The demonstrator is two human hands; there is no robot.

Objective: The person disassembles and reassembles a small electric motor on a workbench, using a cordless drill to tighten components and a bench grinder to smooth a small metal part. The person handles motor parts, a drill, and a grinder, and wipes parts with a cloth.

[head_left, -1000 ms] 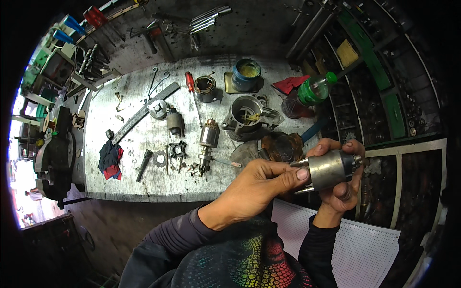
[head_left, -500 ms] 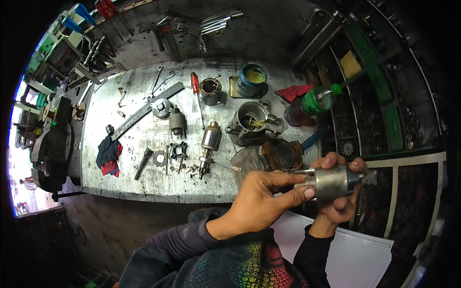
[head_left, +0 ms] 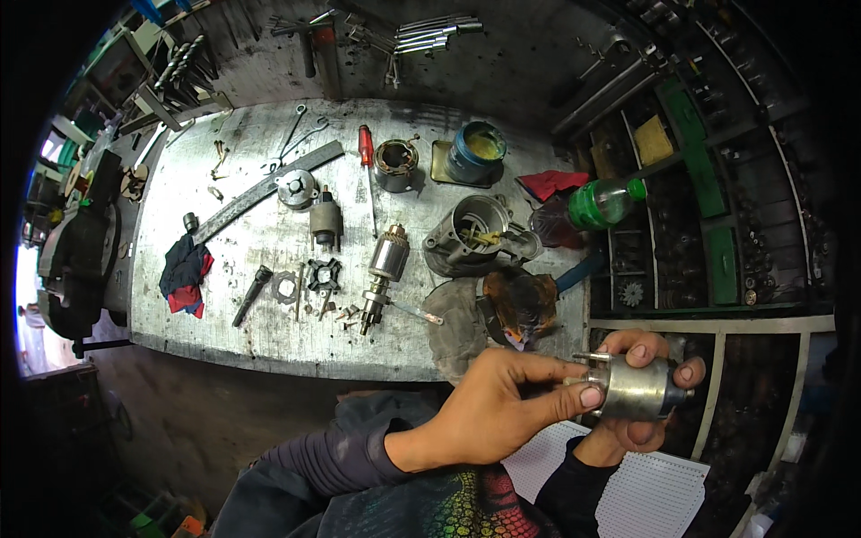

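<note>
- Head view: lowered metal cylinder toward the body since a second ago; now held off the near right corner of tabletop.
- Gripping its barrel in right hand, closed around it.
- Pinching its studded left end between thumb and forefinger of left hand.
- Laid out on tabletop: armature, open housing, red-handled screwdriver.

On workbench: armature left of housing, tub behind housing, screwdriver behind armature; cylinder in right hand

Hands partly hide the metal cylinder.
</note>
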